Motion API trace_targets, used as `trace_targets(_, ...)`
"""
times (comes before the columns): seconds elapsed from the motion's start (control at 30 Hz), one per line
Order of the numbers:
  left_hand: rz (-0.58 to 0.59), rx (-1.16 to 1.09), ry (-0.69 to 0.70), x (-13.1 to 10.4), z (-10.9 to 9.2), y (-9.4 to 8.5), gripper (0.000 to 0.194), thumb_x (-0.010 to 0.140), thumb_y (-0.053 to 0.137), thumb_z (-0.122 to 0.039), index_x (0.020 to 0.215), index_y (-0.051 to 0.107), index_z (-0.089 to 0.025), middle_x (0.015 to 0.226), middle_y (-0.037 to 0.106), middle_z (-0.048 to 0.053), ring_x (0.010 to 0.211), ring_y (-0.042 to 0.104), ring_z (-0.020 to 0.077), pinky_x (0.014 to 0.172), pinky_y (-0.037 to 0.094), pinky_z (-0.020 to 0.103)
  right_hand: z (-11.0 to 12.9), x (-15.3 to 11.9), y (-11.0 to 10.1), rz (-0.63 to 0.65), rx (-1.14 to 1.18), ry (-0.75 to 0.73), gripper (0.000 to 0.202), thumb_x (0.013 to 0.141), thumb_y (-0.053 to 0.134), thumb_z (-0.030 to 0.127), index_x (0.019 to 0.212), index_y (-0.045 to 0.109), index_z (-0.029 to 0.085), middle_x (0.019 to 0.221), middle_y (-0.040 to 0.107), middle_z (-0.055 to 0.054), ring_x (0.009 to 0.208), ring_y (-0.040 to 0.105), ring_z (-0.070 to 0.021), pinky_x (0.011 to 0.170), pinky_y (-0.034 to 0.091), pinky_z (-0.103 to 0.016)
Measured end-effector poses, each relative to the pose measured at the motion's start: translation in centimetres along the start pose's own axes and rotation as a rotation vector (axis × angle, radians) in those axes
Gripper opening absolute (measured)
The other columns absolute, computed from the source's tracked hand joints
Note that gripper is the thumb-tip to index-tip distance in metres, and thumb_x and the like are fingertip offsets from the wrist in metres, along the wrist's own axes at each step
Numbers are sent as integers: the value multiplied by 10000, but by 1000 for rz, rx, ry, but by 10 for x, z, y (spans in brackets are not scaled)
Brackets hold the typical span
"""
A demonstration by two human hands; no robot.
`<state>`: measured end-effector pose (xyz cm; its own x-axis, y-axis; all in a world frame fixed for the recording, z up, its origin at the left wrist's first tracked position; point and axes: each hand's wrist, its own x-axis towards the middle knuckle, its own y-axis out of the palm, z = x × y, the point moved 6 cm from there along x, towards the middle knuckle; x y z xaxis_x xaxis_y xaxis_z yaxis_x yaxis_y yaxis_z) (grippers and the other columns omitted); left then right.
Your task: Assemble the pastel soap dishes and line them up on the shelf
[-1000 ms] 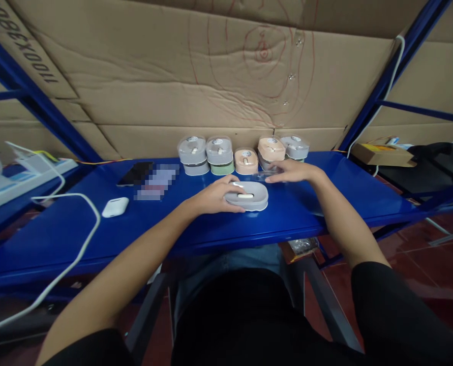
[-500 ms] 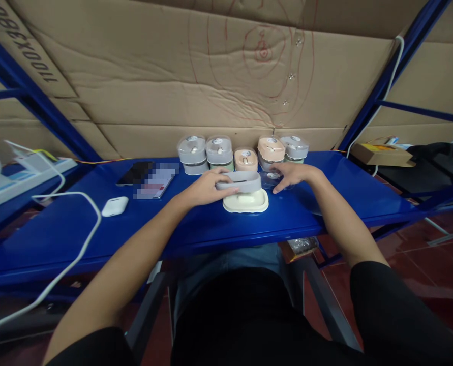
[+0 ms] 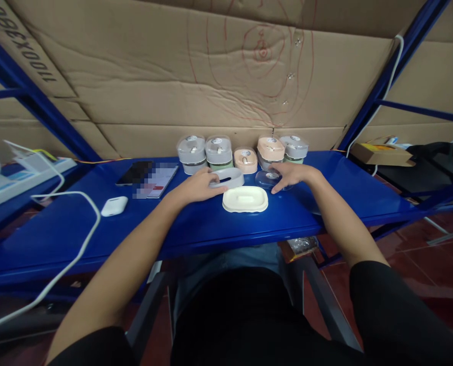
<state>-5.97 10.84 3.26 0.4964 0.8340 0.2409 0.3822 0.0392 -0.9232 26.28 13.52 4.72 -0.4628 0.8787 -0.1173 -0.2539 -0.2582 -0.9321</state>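
Note:
My left hand [image 3: 201, 185] is closed on the left end of a grey oval plastic box part [image 3: 235, 178] with a dark slot showing in its middle. Just in front lies a cream oval base [image 3: 245, 200] with a raised centre, flat on the table. My right hand [image 3: 290, 176] curls over a transparent plastic lid [image 3: 265, 179], its thumb at the near side and fingers at the far side. Part of that lid is hidden under the hand.
Along the cardboard wall stand several lidded boxes, such as a grey one [image 3: 191, 155] and a peach one [image 3: 245, 161]. Phones, one dark [image 3: 134, 173], and a white earbud case [image 3: 114, 206] lie left on the blue table [image 3: 195, 223]. A white cable [image 3: 91, 229] crosses the left side.
My left hand has moved the grey box part left and slightly down, off from above the cream base, which now shows fully. The right hand has hardly moved.

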Motion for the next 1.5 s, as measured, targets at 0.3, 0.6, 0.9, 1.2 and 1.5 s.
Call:
trace_targets(0.3,-6,-77,-12,0,3,0,589,832,720,-806,962,803,-237,1134,739,157,1103,739,409,1062,587,593,-1,2,3,0,-40,9,1133,548,1039,637,1544,684,229,1533,736,-185,1400,685,-521,1195,575,-646)
trace_targets(0.6,-11,-245,212,-9,-48,0,552,882,793,-728,1131,845,-238,1540,630,162,1422,654,413,1280,482,584,2,2,3,-7,-44,-20,1092,608,999,636,1556,668,205,1525,741,-190,1379,699,-496,1191,569,-624)
trace_targets(0.9,64,-289,290,-17,-78,16,542,852,881,-601,1289,798,-291,1600,595,121,1478,616,386,1313,458,560,6,2,4,-9,-62,-35,963,678,955,626,1500,684,204,1428,783,-180,1291,739,-466,1131,597,-600)
trace_targets(1.2,131,-257,217,-12,-65,21,726,779,922,-623,1379,728,-266,1511,636,132,1398,658,399,1258,500,573,7,1,2,-20,-28,-12,1012,655,975,669,1501,706,181,1442,775,-195,1319,725,-479,1149,585,-603)
trace_targets(1.5,70,-425,49,-1,-46,38,1442,576,1044,-680,1750,349,-213,1654,599,281,1525,599,536,1249,491,703,66,-24,-9,-259,131,-309,965,782,908,679,1594,649,227,1489,761,-149,1267,740,-415,1112,605,-602)
